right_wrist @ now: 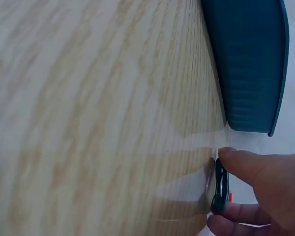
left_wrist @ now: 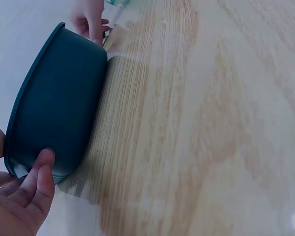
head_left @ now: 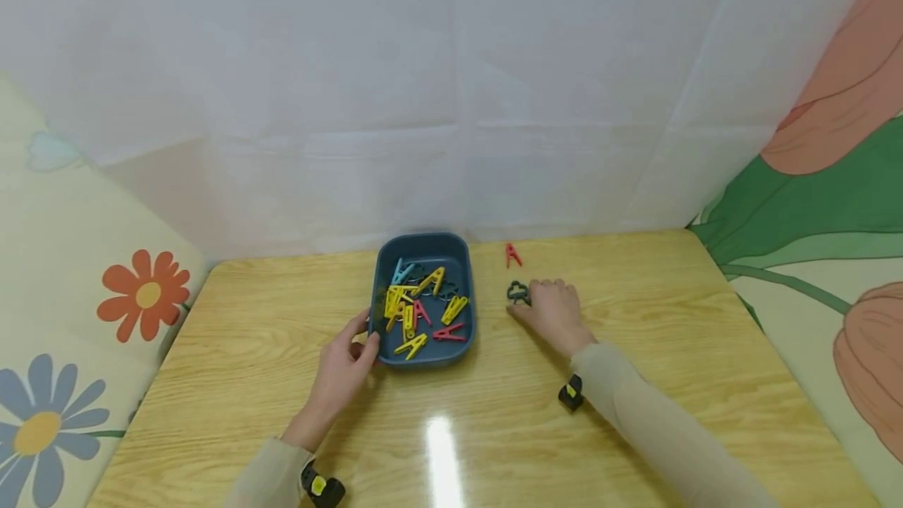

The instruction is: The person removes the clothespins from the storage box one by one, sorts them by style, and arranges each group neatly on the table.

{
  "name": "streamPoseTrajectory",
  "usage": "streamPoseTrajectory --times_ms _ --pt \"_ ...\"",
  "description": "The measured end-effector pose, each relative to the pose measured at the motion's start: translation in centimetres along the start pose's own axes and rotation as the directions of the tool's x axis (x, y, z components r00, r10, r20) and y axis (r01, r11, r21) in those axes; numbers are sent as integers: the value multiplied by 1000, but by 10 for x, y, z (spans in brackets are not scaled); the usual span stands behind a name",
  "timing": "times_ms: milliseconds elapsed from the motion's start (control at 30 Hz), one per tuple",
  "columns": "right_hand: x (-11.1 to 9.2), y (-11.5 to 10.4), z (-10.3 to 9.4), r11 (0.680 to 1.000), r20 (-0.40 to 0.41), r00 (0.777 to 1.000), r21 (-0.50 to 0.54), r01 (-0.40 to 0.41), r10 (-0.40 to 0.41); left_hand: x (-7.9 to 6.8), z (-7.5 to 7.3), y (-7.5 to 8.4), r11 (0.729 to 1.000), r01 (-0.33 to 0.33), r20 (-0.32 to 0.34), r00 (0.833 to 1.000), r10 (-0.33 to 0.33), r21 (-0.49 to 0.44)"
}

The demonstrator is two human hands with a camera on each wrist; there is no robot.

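Note:
A dark blue plastic bin (head_left: 471, 335) stands on the table, holding yellow, red and light blue clothespins plus several dark green clips. My left hand (head_left: 343, 371) holds the bin by its front left corner; in the left wrist view, fingertips (left_wrist: 48, 153) press the outer wall. To the right of the bin, my right hand (head_left: 555, 315) pinches a dark green, cloud-shaped clip (head_left: 518, 291). The right wrist view shows this clip (right_wrist: 220, 184) on edge, thumb at one end and fingers at the other, low over the wood.
One red clothespin (head_left: 513, 255) lies behind the right hand, near the table's back edge. A white cloth (head_left: 451, 100) hangs behind the wooden table (head_left: 268, 328). Flower-patterned cloths border it on the left and right.

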State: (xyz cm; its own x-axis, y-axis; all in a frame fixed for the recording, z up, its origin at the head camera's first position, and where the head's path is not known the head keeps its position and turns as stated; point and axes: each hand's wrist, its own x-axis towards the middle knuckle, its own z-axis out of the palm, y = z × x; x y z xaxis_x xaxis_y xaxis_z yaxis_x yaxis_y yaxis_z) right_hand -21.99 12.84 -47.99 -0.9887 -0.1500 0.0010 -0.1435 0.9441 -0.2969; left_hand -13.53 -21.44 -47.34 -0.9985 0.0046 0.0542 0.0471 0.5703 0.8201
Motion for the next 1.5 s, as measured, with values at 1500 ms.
streamPoseTrajectory --times_ms 1500 --pt "10 2 1 1000 -79 997 -3 25 -25 1 1 -3 999 -4 0 1000 4 42"
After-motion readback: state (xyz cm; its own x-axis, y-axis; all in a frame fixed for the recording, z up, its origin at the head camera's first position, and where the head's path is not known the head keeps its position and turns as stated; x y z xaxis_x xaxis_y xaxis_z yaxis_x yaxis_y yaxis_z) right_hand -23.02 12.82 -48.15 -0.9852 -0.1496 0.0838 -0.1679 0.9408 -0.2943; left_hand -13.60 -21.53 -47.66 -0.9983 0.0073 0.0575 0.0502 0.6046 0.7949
